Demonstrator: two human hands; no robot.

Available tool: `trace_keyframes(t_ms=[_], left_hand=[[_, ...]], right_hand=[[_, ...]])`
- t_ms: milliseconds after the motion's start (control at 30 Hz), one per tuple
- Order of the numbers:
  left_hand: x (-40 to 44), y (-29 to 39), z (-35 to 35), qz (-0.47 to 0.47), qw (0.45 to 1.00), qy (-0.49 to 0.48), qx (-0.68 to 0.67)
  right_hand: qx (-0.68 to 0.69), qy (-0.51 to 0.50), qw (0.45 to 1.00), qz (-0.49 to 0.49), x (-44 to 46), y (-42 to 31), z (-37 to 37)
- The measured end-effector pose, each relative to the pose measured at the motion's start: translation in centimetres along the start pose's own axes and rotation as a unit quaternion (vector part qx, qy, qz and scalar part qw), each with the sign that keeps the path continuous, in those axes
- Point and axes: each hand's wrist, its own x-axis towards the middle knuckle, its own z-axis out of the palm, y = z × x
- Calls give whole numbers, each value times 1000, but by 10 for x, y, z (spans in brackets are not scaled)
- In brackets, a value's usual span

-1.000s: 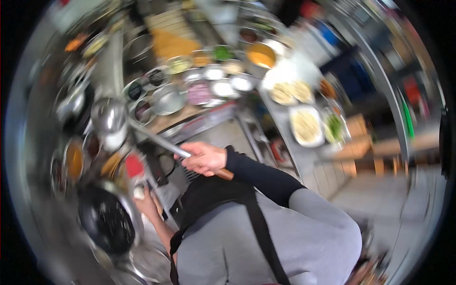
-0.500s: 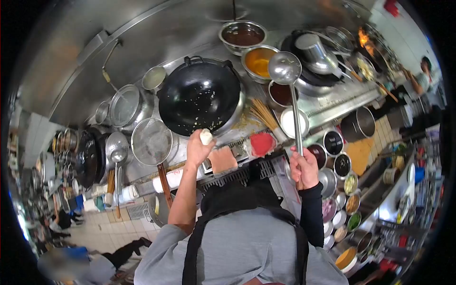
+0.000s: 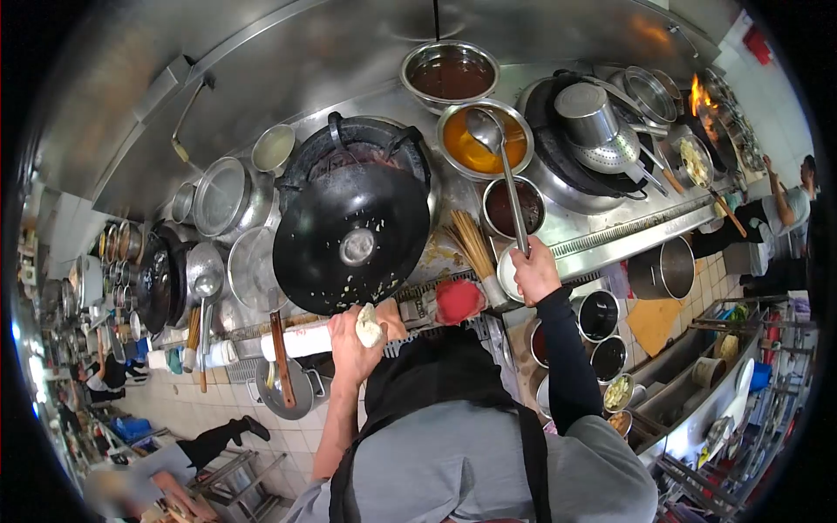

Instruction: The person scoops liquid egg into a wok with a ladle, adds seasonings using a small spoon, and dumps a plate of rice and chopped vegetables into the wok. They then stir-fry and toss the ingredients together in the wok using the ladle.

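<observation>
My left hand [image 3: 356, 350] grips the near edge of a black wok [image 3: 336, 222], with a bunched pale cloth [image 3: 369, 324] in the grip. The wok is tilted and drawn toward me, partly off the burner ring [image 3: 296, 157]; small pale bits stick to its inner surface. My right hand [image 3: 534, 272] is closed around the handle of a long metal ladle [image 3: 514, 196]. The ladle's head is over or in the orange liquid [image 3: 466, 157] of a steel bowl [image 3: 529, 144], how deep I cannot tell.
A bowl of dark red-brown liquid [image 3: 449, 74] stands behind. Bamboo sticks [image 3: 471, 244] and a red cloth [image 3: 459, 302] lie by the wok. Strainers [image 3: 248, 270] are at left, stacked pans [image 3: 588, 113] and sauce pots [image 3: 598, 314] at right. A co-worker [image 3: 780, 209] stands near flames, far right.
My left hand has pulled the wok toward me and tilted it, exposing the burner ring. The ladle has swung down from mid-air to the bowl of orange liquid.
</observation>
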Motion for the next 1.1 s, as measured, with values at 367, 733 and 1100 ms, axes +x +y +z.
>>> trace_keyframes(t_ms=[367,733,1100], left_hand=[[45,-67,72,-46,998,-30,2],[-14,-69,77,-130,972,-188,48],[-24,-115,110,-79,958,-245,124]], right_hand=[[479,-173,850,133,-2,-25,-27],[424,-217,865,159,-54,-50,-12],[279,-245,922,110,-30,-74,161]])
